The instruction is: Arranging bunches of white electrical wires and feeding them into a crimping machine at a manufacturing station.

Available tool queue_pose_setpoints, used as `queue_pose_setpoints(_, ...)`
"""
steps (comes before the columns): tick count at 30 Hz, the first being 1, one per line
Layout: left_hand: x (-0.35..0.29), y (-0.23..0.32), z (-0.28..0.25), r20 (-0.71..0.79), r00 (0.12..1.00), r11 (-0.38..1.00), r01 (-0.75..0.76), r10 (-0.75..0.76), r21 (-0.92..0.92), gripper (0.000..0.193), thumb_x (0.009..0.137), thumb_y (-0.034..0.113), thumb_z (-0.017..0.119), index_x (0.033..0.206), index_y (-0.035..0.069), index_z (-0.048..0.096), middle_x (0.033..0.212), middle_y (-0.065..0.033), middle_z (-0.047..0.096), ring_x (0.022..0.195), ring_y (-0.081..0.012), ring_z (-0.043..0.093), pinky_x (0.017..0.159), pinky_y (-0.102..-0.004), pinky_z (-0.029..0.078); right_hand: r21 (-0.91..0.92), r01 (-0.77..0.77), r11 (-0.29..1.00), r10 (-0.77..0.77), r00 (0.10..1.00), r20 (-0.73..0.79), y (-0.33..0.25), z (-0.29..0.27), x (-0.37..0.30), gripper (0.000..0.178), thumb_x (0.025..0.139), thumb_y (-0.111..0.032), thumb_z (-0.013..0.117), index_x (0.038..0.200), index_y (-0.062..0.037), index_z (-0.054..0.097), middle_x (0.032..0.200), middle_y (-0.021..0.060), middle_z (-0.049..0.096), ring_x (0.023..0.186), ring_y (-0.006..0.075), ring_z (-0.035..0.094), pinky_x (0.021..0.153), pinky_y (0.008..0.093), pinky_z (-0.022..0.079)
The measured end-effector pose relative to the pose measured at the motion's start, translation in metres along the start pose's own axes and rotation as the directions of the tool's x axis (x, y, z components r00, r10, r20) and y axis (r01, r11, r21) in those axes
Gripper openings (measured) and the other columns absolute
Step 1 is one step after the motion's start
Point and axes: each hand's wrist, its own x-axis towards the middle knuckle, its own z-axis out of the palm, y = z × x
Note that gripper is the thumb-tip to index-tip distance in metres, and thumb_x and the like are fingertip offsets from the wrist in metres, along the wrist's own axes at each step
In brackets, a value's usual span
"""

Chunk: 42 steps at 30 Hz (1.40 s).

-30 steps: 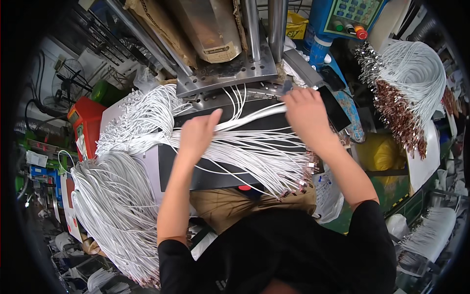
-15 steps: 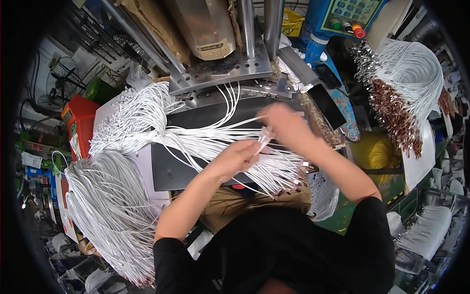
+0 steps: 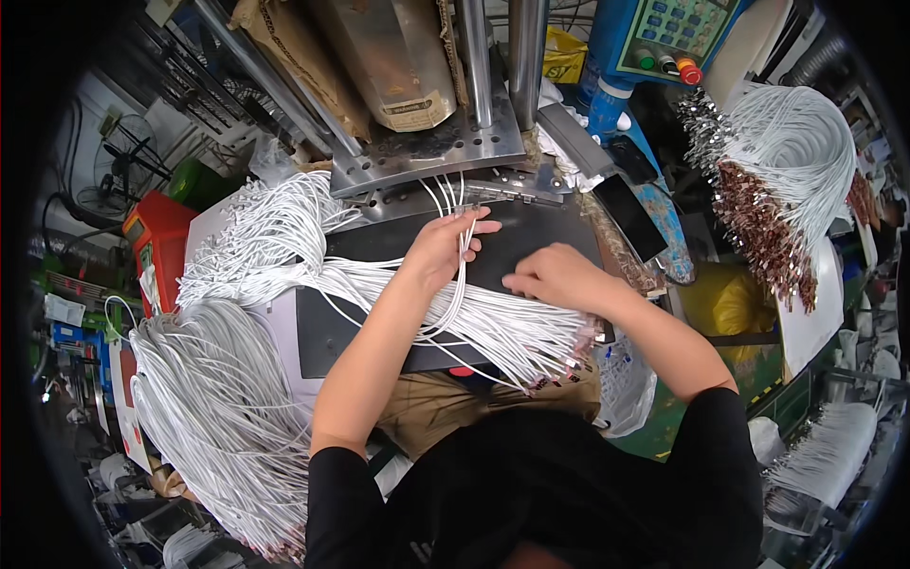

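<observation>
Just in front of the perforated steel plate (image 3: 427,156), here's my left hand (image 3: 439,251), raised over the black board (image 3: 336,337), and it has a grip! A few white strands (image 3: 460,289) are caught between thumb and fingers, running down from my hand in a curve toward the bundle below. More thin leads (image 3: 444,192) drop from the plate's front edge, close to my fingertips.

Over to my right hand (image 3: 559,277): palm down, fingers curled inward, poised at the upper edge of that bundle, and whether anything sits inside the curl, I can't tell. The white cable bundle (image 3: 512,332) itself lies across the board beneath my wrists, gathered tight at the left, fanning out at the right into brownish connector ends (image 3: 573,358).

Off to my left, a big heap of white cables (image 3: 223,398) spills down beside my forearm, and a red box (image 3: 156,242) stands beyond it. Far right, there's a coiled cable bunch (image 3: 796,123), brown-tipped, with a blue control panel (image 3: 678,38) up above the bench.
</observation>
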Motion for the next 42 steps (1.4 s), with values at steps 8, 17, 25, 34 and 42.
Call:
queue_pose_setpoints(8, 0.004, -0.014, -0.009, -0.014, 0.999, 0.993, 0.045, -0.043, 0.111, 0.026, 0.098, 0.018, 0.065, 0.115, -0.001, 0.066, 0.105, -0.0103, 0.072, 0.076, -0.0096, 0.06, 0.068, -0.024, 0.05, -0.471, 0.099, 0.876, -0.35, 0.803, -0.482, 0.034, 0.011, 0.046, 0.037, 0.086, -0.025, 0.066, 0.115, -0.0022, 0.067, 0.078, 0.015, 0.064, 0.072, 0.033, 0.064, 0.072, 0.0432, 0.052)
queue_pose_setpoints(17, -0.002, -0.023, 0.004, -0.021, 0.998, 0.926, 0.063, -0.06, 0.372, 0.027, 0.091, 0.027, 0.073, 0.099, 0.002, 0.073, 0.084, -0.0021, 0.067, 0.07, -0.0107, 0.062, 0.069, -0.0248, 0.051, 0.836, -0.378, 0.398, 0.413, 0.888, 0.205, 0.029, 0.019, 0.046, 0.034, 0.089, -0.017, 0.053, 0.114, -0.0004, 0.069, 0.086, 0.0148, 0.071, 0.076, 0.0278, 0.068, 0.07, 0.0371, 0.051)
queue_pose_setpoints(25, -0.004, -0.024, 0.016, -0.011, 0.998, 0.907, 0.062, -0.063, 0.416, 0.025, 0.093, 0.028, 0.071, 0.101, 0.005, 0.075, 0.078, 0.004, 0.064, 0.069, -0.0067, 0.058, 0.067, -0.0205, 0.047, 0.672, -0.201, 0.712, 0.39, 0.91, -0.14, 0.022, 0.043, 0.039, 0.038, 0.089, -0.022, 0.059, 0.118, 0.0001, 0.069, 0.083, 0.0094, 0.071, 0.075, 0.0159, 0.066, 0.071, 0.0311, 0.051)
queue_pose_setpoints(34, 0.001, -0.013, 0.006, -0.019, 0.996, 0.894, 0.089, -0.09, 0.439, 0.023, 0.092, 0.027, 0.072, 0.097, 0.005, 0.075, 0.073, 0.0044, 0.063, 0.061, -0.0056, 0.056, 0.059, -0.0192, 0.044, 0.785, -0.233, 0.574, 0.326, 0.944, 0.042, 0.04, 0.029, 0.043, 0.031, 0.086, -0.012, 0.063, 0.114, 0.0027, 0.068, 0.087, 0.0051, 0.071, 0.076, 0.0091, 0.063, 0.07, 0.0258, 0.049)
queue_pose_setpoints(42, 0.001, -0.018, 0.012, -0.072, 0.996, 0.943, 0.078, -0.058, 0.323, 0.021, 0.092, 0.026, 0.072, 0.097, 0.005, 0.075, 0.072, 0.0053, 0.061, 0.059, -0.0051, 0.053, 0.054, -0.0201, 0.04, 0.782, -0.062, 0.62, 0.142, 0.989, -0.035, 0.043, 0.031, 0.039, 0.036, 0.085, -0.022, 0.074, 0.11, 0.0037, 0.069, 0.087, 0.0079, 0.073, 0.077, 0.0122, 0.065, 0.07, 0.0265, 0.05)
